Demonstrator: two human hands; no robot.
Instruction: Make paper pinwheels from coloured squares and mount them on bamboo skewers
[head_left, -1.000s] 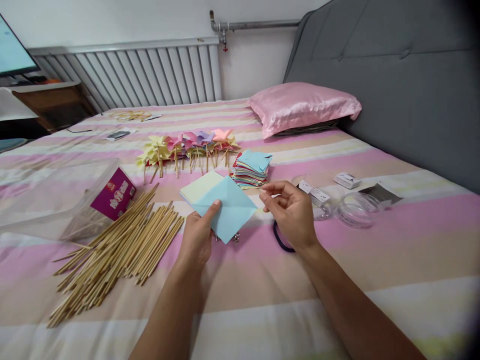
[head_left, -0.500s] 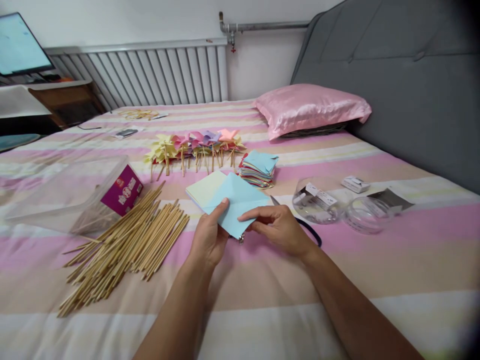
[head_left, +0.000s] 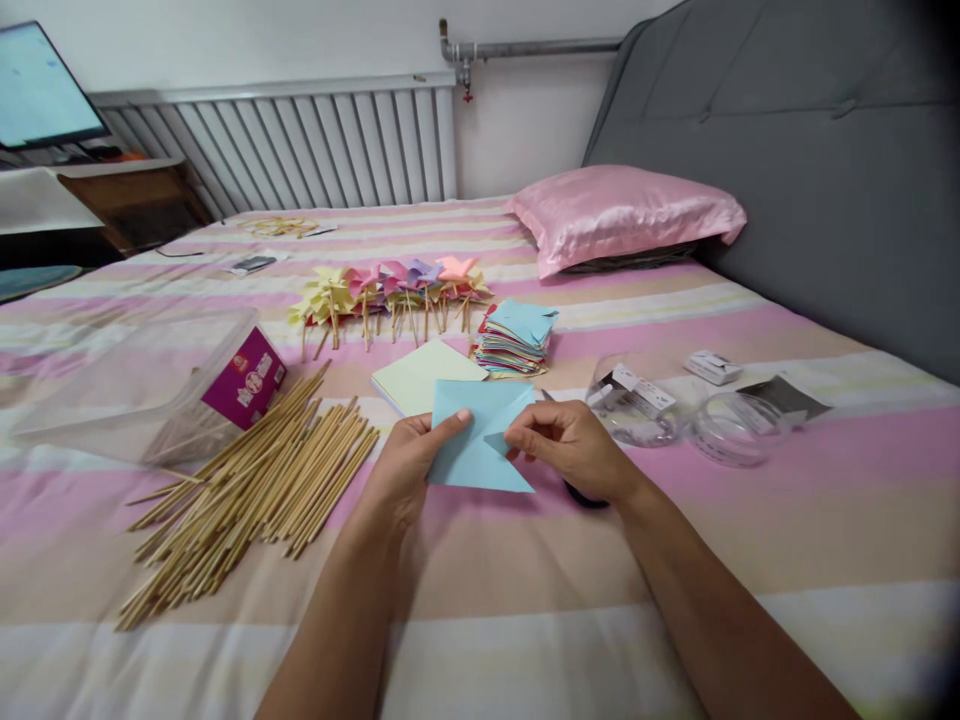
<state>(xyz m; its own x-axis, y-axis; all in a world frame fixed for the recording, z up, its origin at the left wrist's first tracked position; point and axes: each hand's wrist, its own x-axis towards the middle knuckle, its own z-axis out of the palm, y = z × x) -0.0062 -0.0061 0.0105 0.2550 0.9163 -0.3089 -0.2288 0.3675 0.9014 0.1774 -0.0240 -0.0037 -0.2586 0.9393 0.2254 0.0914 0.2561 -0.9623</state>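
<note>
Both my hands hold a light blue paper square (head_left: 474, 440) just above the striped bedspread. My left hand (head_left: 409, 465) pinches its left edge with the thumb on top. My right hand (head_left: 570, 448) grips the right side, where a corner is bent inward. A pale yellow sheet (head_left: 420, 378) lies flat right behind the blue paper. Further back are a stack of cut coloured papers (head_left: 514, 338) and a row of finished paper pinwheels (head_left: 390, 288) on sticks.
A heap of bamboo sticks (head_left: 247, 485) spreads at the left beside a tipped clear plastic box (head_left: 135, 385) with a purple label. Clear round containers (head_left: 675, 410) sit at the right. A pink pillow (head_left: 626, 212) and grey headboard (head_left: 795, 150) stand behind; a dark loop (head_left: 586, 495) lies under my right hand.
My right hand came in from the right and took hold of the blue paper. The paper turned and dropped lower, uncovering the yellow sheet behind it.
</note>
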